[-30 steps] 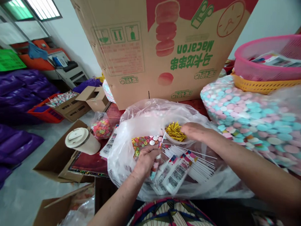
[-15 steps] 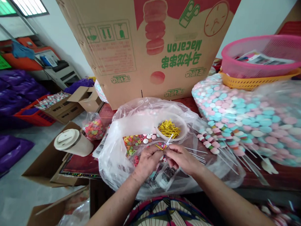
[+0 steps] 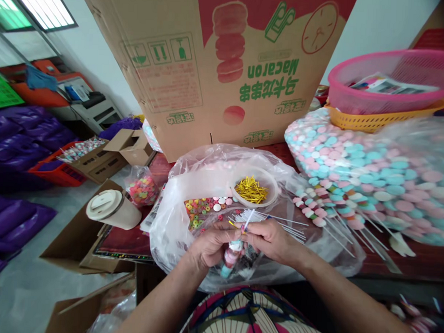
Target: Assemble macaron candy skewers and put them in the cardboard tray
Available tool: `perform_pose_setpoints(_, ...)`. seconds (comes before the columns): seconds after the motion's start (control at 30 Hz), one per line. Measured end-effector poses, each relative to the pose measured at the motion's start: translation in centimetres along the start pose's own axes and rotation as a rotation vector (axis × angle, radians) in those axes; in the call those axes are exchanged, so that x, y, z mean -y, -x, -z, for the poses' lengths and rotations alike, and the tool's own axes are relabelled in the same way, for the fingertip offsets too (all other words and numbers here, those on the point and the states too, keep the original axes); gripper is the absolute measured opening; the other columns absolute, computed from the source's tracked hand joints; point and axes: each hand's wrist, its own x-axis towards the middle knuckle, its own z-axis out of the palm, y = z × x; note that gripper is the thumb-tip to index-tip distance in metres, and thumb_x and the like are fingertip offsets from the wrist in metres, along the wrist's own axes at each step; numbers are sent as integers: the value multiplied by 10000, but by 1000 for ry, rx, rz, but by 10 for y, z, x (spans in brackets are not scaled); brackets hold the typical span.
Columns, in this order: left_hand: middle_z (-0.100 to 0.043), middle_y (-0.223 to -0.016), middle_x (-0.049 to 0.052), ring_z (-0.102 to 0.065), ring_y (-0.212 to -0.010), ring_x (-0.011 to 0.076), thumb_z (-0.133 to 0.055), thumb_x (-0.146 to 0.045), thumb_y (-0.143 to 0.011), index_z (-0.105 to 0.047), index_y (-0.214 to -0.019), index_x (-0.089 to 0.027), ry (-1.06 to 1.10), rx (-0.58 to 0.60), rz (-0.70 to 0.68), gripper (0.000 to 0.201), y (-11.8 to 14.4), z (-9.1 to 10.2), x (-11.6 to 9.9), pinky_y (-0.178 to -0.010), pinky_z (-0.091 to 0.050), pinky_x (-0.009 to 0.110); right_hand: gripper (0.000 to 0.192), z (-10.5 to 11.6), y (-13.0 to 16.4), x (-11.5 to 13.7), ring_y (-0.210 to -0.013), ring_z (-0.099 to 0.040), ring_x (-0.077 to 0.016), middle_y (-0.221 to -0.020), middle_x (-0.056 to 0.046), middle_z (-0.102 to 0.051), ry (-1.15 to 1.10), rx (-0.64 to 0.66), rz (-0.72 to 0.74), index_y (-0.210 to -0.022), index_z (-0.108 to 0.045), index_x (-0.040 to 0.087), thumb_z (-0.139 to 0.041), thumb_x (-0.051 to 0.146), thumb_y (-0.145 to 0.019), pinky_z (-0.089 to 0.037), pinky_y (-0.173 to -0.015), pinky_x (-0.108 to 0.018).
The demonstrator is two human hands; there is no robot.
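A wrapped candy skewer [image 3: 231, 256] of pink, white and blue sweets hangs downward between my hands, its white stick [image 3: 249, 220] poking up above the fingers. My left hand [image 3: 212, 244] is closed on the neck of its wrapper. A gold twist tie [image 3: 231, 224] crosses that neck, one end sticking out to the left. At the same spot my right hand [image 3: 268, 237] is closed in a pinch on the tie; the fingertips partly hide it. Just beyond, a clear round bowl [image 3: 275, 193] holds many gold twist ties [image 3: 252, 190].
White sticks [image 3: 290, 230] and unwrapped candy skewers [image 3: 320, 204] lie to the right, before a big bag of pastel sweets [image 3: 382, 167]. Ring candies [image 3: 198, 214] lie left of the bowl. A lidded cup [image 3: 113, 209] stands at the table's left edge. A tall carton [image 3: 210, 88] blocks the back.
Both hands have come slightly down and nearer, and the skewer's candy end now shows below the fingers. The sticks behind the hands have come into view.
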Motion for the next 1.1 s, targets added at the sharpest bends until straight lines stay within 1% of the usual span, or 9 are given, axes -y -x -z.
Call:
perform_pose_setpoints(0.1, -660, -592, 39, -593, -465, 132, -856, -359, -574, -623, -771, -117, 96, 147, 35, 390, 2, 0, -2, -476, -488, 241, 280, 4, -1, 4, -521, -539, -107, -623, 9, -626, -86, 72, 80, -817, -644, 186, -513, 421, -895, -421, -512, -217)
perform_pose_setpoints(0.2, -644, -597, 19, -584, -472, 109, -844, -307, -611, -611, -795, -121, 169, 156, -5, 351, 3, -7, -6, -483, -490, 222, 249, -4, -3, 1, -548, -557, -113, -637, 10, -634, -107, -3, 43, -776, -610, 199, -519, 396, -898, -428, -526, -218)
perform_pose_setpoints(0.4, -604, -634, -39, -512, -450, 69, -859, -290, -569, -579, -949, -162, 167, -260, -253, 489, -4, -27, -7, -440, -408, 180, 291, -25, -6, -9, -534, -497, -133, -586, -11, -560, 343, -426, 69, -664, -453, 214, -382, 293, -934, -353, -541, -259)
perform_pose_setpoints(0.5, -638, -737, -28, -512, -479, 74, -855, -378, -564, -530, -1075, -192, -43, -475, -434, 633, -7, -34, 0, -447, -379, 183, 272, -17, -9, -7, -540, -470, -158, -574, -47, -544, 696, -481, 178, -670, -485, 204, -336, 219, -897, -304, -554, -301)
perform_pose_setpoints(0.57, -662, -799, 2, -560, -540, 107, -803, -497, -620, -476, -1220, -207, -202, -553, -409, 743, -3, -36, -2, -488, -404, 207, 259, -14, -8, -2, -562, -465, -169, -591, -67, -551, 803, -503, 175, -675, -509, 196, -349, 209, -878, -287, -567, -316)
perform_pose_setpoints(0.7, -664, -720, 56, -586, -540, 163, -381, -821, -748, -498, -1294, -170, -141, -352, -166, 858, 25, -29, -31, -537, -456, 285, 189, -23, 0, 7, -524, -406, -156, -564, -39, -510, 587, -331, 174, -632, -481, 211, -433, 246, -811, -241, -521, -311)
perform_pose_setpoints(0.8, -612, -556, 35, -585, -537, 197, -132, -908, -689, -581, -1247, -205, -123, -350, -332, 1003, 51, -16, -56, -603, -500, 365, 200, -31, 4, 11, -490, -396, -138, -527, 4, -460, 418, -329, 112, -642, -442, 218, -389, 257, -832, -252, -480, -276)
perform_pose_setpoints(0.93, -691, -676, 100, -654, -746, 289, -384, -881, -675, -690, -1083, -140, -368, -203, -106, 900, 53, -10, -49, -731, -514, 438, 246, -35, 0, 21, -549, -424, -115, -582, 20, -474, -4, -437, -52, -649, -425, 209, -378, 279, -880, -320, -518, -237)
perform_pose_setpoints(1.1, -623, -1251, 146, -529, -1211, 312, -394, -839, -723, -609, -1212, -181, -209, -257, -370, 848, 28, -20, -19, -1005, -414, 443, 291, -40, -13, 30, -460, -293, -80, -483, 72, -320, -413, -389, -179, -603, -382, 213, -492, 377, -817, -232, -445, -226)
